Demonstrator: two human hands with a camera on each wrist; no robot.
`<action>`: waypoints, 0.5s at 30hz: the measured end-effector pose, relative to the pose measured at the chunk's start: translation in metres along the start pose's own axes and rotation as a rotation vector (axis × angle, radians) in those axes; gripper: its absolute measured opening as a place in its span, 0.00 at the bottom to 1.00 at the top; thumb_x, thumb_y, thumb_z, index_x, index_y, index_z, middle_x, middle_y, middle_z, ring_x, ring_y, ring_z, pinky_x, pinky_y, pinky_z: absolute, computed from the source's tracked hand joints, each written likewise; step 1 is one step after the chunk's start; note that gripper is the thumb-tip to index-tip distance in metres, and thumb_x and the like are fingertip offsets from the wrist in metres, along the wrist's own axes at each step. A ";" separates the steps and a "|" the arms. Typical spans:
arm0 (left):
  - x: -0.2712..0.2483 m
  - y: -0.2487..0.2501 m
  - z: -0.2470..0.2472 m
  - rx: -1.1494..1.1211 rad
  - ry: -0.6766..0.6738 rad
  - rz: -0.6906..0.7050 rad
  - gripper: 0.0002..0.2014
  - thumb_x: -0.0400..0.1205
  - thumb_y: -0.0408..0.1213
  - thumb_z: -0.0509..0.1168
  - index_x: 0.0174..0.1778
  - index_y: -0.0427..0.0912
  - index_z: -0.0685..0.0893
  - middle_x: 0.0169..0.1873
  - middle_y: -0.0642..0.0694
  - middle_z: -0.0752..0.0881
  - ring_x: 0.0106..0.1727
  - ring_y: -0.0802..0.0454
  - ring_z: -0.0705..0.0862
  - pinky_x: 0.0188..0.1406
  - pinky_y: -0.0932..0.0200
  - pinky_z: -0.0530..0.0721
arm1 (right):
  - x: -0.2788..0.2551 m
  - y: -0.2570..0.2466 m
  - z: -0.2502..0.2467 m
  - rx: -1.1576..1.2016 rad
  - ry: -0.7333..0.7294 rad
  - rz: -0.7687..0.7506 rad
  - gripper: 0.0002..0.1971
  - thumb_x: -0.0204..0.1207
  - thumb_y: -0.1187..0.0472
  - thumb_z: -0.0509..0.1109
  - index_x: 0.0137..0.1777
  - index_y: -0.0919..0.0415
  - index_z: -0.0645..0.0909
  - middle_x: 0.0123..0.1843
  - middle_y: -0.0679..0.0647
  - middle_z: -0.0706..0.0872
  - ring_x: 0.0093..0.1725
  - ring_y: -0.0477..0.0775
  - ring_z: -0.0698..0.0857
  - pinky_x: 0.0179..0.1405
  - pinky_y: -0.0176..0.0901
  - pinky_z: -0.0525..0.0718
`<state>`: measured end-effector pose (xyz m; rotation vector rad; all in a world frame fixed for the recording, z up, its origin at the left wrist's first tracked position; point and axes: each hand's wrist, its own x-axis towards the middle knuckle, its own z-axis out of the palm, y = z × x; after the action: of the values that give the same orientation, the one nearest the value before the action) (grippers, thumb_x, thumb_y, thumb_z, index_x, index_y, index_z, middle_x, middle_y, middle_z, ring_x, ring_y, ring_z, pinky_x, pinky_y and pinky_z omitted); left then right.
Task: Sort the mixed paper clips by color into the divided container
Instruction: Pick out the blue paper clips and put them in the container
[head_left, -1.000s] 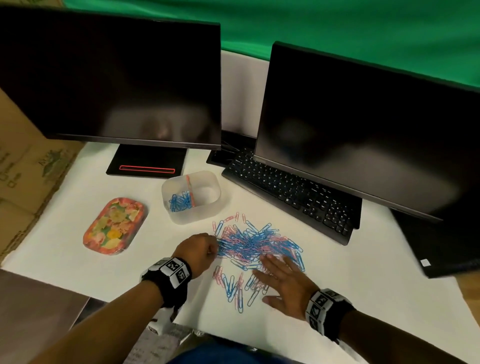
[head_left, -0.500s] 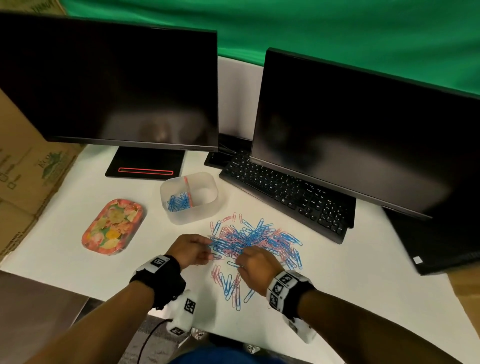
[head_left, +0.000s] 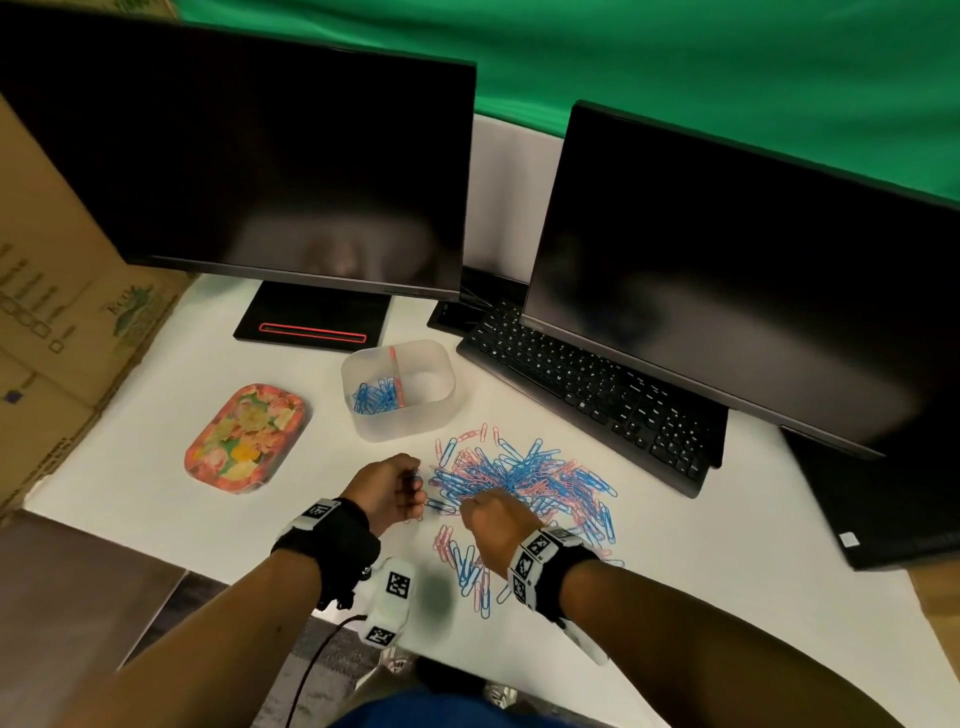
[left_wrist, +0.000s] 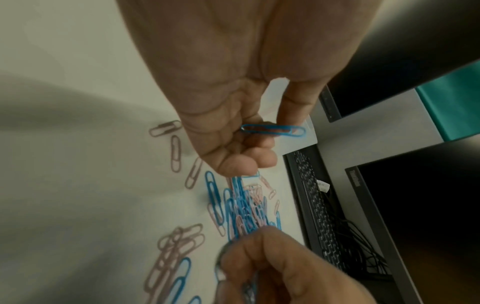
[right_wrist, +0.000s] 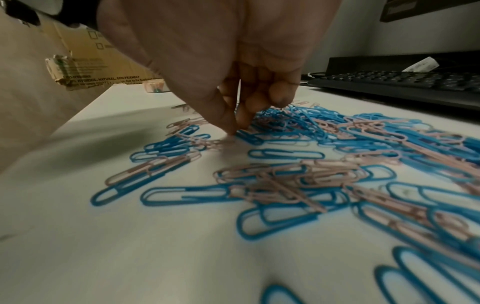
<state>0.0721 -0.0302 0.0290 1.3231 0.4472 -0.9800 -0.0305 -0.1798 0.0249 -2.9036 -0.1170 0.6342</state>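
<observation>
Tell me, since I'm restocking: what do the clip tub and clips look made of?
The tub looks like frosted translucent plastic: the blue clips inside show through its wall. The loose clips look like coated wire, in matte blue and pink; the metal underneath is a guess.

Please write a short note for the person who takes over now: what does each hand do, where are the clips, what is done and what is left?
Left hand: pinches one blue clip.
Right hand: fingertips down at the pile, pinching at a clip; grip unclear.
Container: blue clips in the left compartment, right one looks empty.
Done: some blue sorted.
Left: most blue and all pink, still mixed on the table.
</observation>
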 end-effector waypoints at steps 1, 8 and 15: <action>0.001 0.000 0.001 -0.016 0.004 0.007 0.09 0.81 0.33 0.60 0.34 0.38 0.75 0.27 0.42 0.74 0.27 0.48 0.75 0.27 0.57 0.76 | 0.000 -0.001 -0.001 0.020 0.001 -0.004 0.19 0.71 0.75 0.67 0.63 0.67 0.76 0.59 0.64 0.82 0.61 0.63 0.79 0.58 0.51 0.79; -0.003 0.002 0.012 0.002 0.049 0.075 0.13 0.78 0.21 0.49 0.38 0.35 0.78 0.28 0.40 0.74 0.30 0.46 0.76 0.32 0.55 0.79 | 0.004 -0.001 0.001 0.082 -0.042 0.029 0.21 0.71 0.75 0.69 0.65 0.66 0.76 0.63 0.63 0.79 0.65 0.62 0.77 0.61 0.49 0.78; -0.001 0.005 0.009 -0.016 0.059 0.109 0.15 0.72 0.17 0.47 0.35 0.34 0.77 0.28 0.41 0.72 0.31 0.44 0.75 0.36 0.52 0.80 | 0.003 0.020 0.003 0.559 0.071 0.231 0.19 0.75 0.75 0.59 0.60 0.56 0.81 0.62 0.54 0.81 0.60 0.53 0.80 0.60 0.38 0.79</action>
<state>0.0730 -0.0390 0.0350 1.3506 0.4225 -0.8469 -0.0284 -0.1985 0.0178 -2.4042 0.3533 0.4959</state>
